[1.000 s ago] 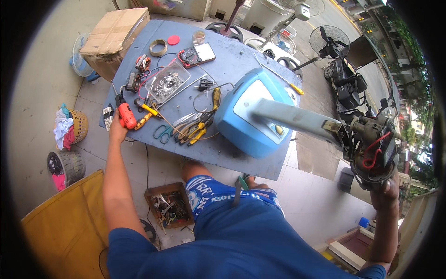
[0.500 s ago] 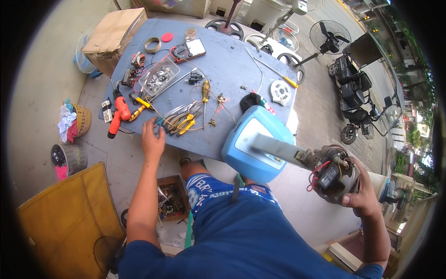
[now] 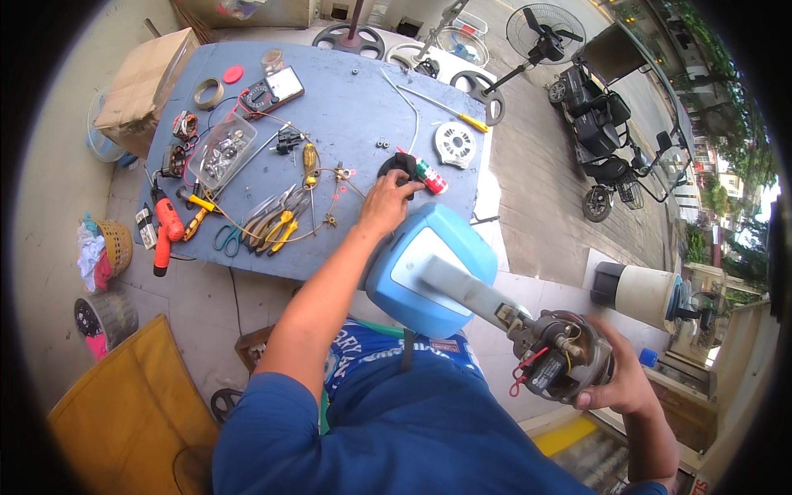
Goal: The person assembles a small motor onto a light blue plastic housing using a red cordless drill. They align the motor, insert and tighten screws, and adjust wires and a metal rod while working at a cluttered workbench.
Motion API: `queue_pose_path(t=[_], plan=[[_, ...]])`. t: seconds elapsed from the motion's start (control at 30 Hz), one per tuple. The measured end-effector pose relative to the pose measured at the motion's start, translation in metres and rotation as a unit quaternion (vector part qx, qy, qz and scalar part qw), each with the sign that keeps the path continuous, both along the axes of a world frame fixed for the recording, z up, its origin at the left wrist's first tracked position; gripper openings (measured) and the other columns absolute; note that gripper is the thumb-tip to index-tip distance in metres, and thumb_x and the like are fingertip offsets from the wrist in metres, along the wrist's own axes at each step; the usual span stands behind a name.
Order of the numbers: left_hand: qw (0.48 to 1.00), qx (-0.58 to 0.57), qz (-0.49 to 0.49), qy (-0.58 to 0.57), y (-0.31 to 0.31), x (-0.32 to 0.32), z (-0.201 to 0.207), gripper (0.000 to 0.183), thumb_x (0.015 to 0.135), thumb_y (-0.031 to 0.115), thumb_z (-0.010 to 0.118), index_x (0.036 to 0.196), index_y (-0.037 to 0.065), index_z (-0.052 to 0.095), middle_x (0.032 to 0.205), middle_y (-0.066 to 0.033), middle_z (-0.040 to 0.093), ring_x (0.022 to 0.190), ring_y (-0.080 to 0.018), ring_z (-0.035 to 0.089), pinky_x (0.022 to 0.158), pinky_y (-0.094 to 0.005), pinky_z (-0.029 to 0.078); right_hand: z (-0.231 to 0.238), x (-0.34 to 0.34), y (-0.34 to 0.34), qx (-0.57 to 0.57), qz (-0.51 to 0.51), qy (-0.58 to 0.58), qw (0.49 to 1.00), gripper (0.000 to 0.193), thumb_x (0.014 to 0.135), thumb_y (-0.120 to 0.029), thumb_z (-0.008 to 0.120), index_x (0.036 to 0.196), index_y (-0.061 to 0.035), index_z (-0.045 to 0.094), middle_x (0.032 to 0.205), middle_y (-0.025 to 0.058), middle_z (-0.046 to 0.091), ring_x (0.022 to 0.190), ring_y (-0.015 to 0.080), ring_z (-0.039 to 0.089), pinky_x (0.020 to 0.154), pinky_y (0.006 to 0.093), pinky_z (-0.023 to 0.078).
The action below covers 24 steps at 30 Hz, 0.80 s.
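My right hand [image 3: 612, 373] grips an exposed fan motor [image 3: 569, 351] with a black capacitor and red wires. A grey neck [image 3: 470, 289] joins the motor to a blue fan base [image 3: 437, 268], which rests by the near right edge of the table. Beyond the base, my left hand [image 3: 389, 202] has its fingers closed on a black cup-shaped piece [image 3: 399, 163], partly hidden by them. Beside those fingers lies a small red, white and green can [image 3: 431, 176]. A round white slotted disc [image 3: 455, 144] is farther right.
On the blue-grey table [image 3: 346, 99] are pliers [image 3: 276, 224], screwdrivers [image 3: 310, 169], a red power drill [image 3: 167, 223], a bin of small parts [image 3: 223, 153] and a multimeter [image 3: 272, 91]. A cardboard box [image 3: 144, 87] stands at left, a pedestal fan [image 3: 540, 41] beyond the table.
My left hand has moved right, from the near table edge by the pliers to the black piece. The view has shifted; my right hand still holds the motor.
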<state>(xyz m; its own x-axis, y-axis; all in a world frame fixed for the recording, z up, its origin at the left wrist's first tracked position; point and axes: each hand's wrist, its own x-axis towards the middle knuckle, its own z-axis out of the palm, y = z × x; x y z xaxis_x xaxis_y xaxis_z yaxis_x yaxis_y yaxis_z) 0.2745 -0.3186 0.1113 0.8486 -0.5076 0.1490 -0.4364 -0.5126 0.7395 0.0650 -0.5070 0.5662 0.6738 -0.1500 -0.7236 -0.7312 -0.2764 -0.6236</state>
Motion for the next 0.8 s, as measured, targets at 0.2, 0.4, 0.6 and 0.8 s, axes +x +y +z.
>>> queue_pose_path(t=[0.2, 0.4, 0.6, 0.8], plan=[[0.933, 0.25, -0.255, 0.032, -0.021, 0.04, -0.017, 0.047, 0.085, 0.026, 0.082, 0.131, 0.035, 0.072, 0.143, -0.0037, 0.057, 0.133, -0.0277, 0.049, 0.108, -0.0451, 0.046, -0.006, -0.016, -0.005, -0.024, -0.03, 0.004, 0.999, 0.107, 0.059, -0.031, 0.101, 0.144, 0.0067, 0.049, 0.129, 0.0174, 0.065, 0.123, 0.0262, 0.061, 0.112, 0.0383, 0.043], [0.953, 0.279, -0.109, -0.042, 0.01, 0.055, -0.021, 0.037, 0.084, 0.021, 0.079, 0.12, 0.022, 0.074, 0.133, -0.0061, 0.06, 0.122, -0.0279, 0.054, 0.1, -0.0445, 0.046, -0.015, -0.011, -0.031, -0.016, 0.009, 0.012, 1.0, 0.106, 0.061, -0.033, 0.101, 0.145, 0.0043, 0.049, 0.132, 0.0179, 0.064, 0.127, 0.0278, 0.06, 0.113, 0.0393, 0.043], [0.946, 0.196, -0.214, -0.141, -0.049, 0.016, -0.017, 0.055, 0.082, 0.017, 0.077, 0.135, 0.027, 0.066, 0.145, -0.0055, 0.055, 0.139, -0.0292, 0.046, 0.113, -0.05, 0.038, -0.028, 0.001, -0.046, -0.003, 0.027, 0.005, 1.0, 0.104, 0.06, -0.033, 0.101, 0.144, 0.0036, 0.051, 0.133, 0.0179, 0.064, 0.126, 0.0281, 0.061, 0.112, 0.0396, 0.044], [0.913, 0.338, -0.217, -0.074, -0.082, 0.063, -0.023, 0.057, 0.083, 0.024, 0.08, 0.137, 0.031, 0.065, 0.15, -0.0058, 0.054, 0.15, -0.0359, 0.037, 0.126, -0.0578, 0.024, -0.037, 0.013, -0.05, 0.01, -0.005, -0.006, 1.0, 0.102, 0.061, -0.032, 0.1, 0.144, 0.0033, 0.051, 0.132, 0.0176, 0.064, 0.125, 0.0276, 0.061, 0.111, 0.0396, 0.044]])
